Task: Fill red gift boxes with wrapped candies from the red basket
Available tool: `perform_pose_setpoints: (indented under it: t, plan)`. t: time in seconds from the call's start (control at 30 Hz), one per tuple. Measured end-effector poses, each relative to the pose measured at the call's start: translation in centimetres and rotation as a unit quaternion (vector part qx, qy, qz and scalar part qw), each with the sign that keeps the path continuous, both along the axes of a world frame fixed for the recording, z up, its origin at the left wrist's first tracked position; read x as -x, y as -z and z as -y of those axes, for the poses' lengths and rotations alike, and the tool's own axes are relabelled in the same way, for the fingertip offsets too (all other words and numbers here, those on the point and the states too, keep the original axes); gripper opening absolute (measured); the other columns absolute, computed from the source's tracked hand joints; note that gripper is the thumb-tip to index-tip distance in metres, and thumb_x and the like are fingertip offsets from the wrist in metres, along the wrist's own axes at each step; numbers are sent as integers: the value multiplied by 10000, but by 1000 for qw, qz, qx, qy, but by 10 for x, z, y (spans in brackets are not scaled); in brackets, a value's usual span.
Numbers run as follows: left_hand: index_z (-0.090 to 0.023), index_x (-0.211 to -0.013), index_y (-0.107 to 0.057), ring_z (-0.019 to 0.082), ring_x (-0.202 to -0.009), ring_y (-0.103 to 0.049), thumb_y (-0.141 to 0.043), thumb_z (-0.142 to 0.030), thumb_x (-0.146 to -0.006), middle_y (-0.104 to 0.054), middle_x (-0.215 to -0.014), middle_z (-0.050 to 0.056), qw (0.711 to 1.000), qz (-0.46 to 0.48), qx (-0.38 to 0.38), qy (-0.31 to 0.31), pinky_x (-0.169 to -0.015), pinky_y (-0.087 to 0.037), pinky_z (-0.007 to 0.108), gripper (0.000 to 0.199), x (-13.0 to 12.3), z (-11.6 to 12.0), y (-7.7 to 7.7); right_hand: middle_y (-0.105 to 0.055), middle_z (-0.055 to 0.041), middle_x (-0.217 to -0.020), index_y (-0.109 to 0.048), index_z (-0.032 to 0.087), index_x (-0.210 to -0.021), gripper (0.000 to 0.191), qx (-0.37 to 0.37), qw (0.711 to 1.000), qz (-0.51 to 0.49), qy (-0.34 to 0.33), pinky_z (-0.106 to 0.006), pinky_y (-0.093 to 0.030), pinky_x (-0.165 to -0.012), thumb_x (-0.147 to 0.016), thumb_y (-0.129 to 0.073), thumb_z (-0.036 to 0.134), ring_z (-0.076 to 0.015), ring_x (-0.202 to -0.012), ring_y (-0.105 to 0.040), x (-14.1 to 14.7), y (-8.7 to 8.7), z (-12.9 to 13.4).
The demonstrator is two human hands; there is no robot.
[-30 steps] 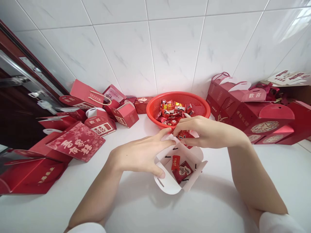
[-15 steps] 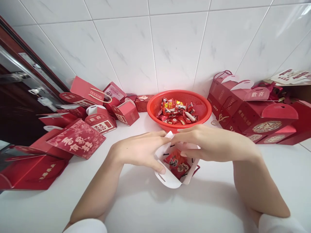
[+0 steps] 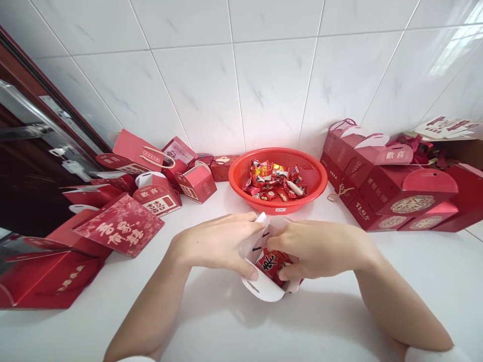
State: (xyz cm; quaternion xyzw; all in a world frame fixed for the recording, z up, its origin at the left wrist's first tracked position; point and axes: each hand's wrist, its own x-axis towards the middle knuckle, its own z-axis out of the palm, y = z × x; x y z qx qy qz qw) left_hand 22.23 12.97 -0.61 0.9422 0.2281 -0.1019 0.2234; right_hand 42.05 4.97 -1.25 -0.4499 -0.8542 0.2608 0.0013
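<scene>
A small open gift box [image 3: 269, 292] with a white inside stands in the middle of the table. My left hand [image 3: 222, 246] grips its left side, the thumb on the white front flap and the fingers along the back. Inside lie red snack packets, one of them a red packet [image 3: 269, 262] with dark lettering. My right hand [image 3: 317, 249] reaches into the box, thumb and fingers closed around this packet; its fingertips are partly hidden. Just behind stands a red plastic basket [image 3: 278, 207] holding wrapped sweets [image 3: 269, 176] and peanuts.
Several red gift boxes [image 3: 156, 196] and a patterned red card box [image 3: 123, 226] stand on the left. More red boxes [image 3: 407, 193] are stacked on the right, near a carton with printed cards [image 3: 447, 128]. A tiled wall [image 3: 271, 90] closes off the back; a door with keys [image 3: 71, 166] is at far left.
My right hand has moved down into the box, onto the packets, and the lettered packet has shifted. My left hand keeps its grip on the box. The view has tilted slightly upward.
</scene>
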Motion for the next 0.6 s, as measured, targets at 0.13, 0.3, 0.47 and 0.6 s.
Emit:
perform_pose_setpoints:
  t: [0.13,0.3,0.47,0.6]
  plan:
    - [-213,-1015,-671,244,-892,-621,-738,-589,-725,-624,-978,37,998,-32,-27,-41,-696,-414,281,480,4,0,-4,-633,-24,-875,-699,224,-1001,261,-17,999,4,37,-266,-355,-518,-742,-731,225,-162,-675,-577,-8,-5,0]
    - [-239,-1079,-715,281,-1010,-636,-665,-752,-723,-671,-1077,53,998,-26,-41,-41,-777,-445,293,626,10,-1,-4,-645,-41,-860,-685,211,-1002,300,-36,990,62,121,-281,-389,-578,-718,-767,265,-222,-777,-613,-19,-14,1]
    - [-222,-1116,-715,302,-1016,-641,-664,-830,-655,-691,-1087,71,997,-26,-54,-40,-789,-454,309,765,9,-1,-4,-678,-98,-1051,-677,209,-1138,476,-46,987,48,148,-332,-469,-695,-703,-800,356,-293,-943,-644,-25,-14,0]
    - [-207,-1071,-732,259,-922,-656,-547,-744,-847,-706,-1001,65,998,-3,-50,-38,-742,-430,298,611,4,0,-4,-684,-106,-1059,-692,211,-1119,475,-48,988,32,144,-349,-489,-725,-715,-800,438,-299,-954,-650,-29,-14,2]
